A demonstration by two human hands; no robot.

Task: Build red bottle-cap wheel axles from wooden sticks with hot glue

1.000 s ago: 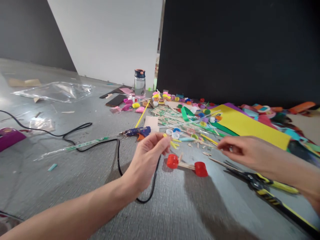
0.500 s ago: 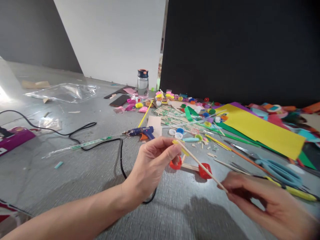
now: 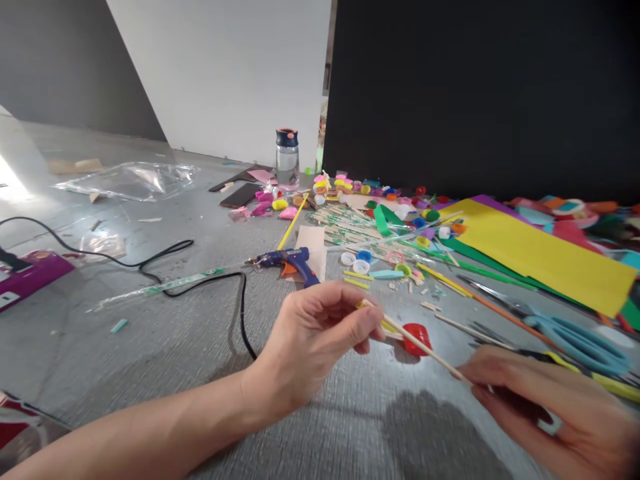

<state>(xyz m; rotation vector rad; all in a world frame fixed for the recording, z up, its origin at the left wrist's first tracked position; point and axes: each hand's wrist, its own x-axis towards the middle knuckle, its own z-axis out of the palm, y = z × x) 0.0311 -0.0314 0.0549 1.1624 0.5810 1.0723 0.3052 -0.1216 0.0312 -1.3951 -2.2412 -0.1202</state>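
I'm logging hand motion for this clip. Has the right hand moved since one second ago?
Yes: the right hand has moved toward the bottom of the view, farther from the near edge of the yellow sheet.

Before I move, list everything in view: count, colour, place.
Thin wooden stick: one, pale, lower centre
Slim strip: one, yellow, beside stick
Round plastic piece: one visible, red, behind stick
Plastic glue gun: one, blue, centre
Thin cable: count unclear, black, left
Plastic socket block: one, purple, left
Flat plastic bag: one, clear, back left
Lidded bottle: one, clear, back centre
Heaped thin sticks: many, pale, centre
Loose round caps: many, multicoloured, centre
Large flat sheet: one, yellow, right
Metal scissors: one, blue handles, right
Metal pliers: one, yellow and black, right
Small scraps: uncounted, mixed, scattered
Left grip: one, bare, pinching stick
Right grip: one, bare, holding stick
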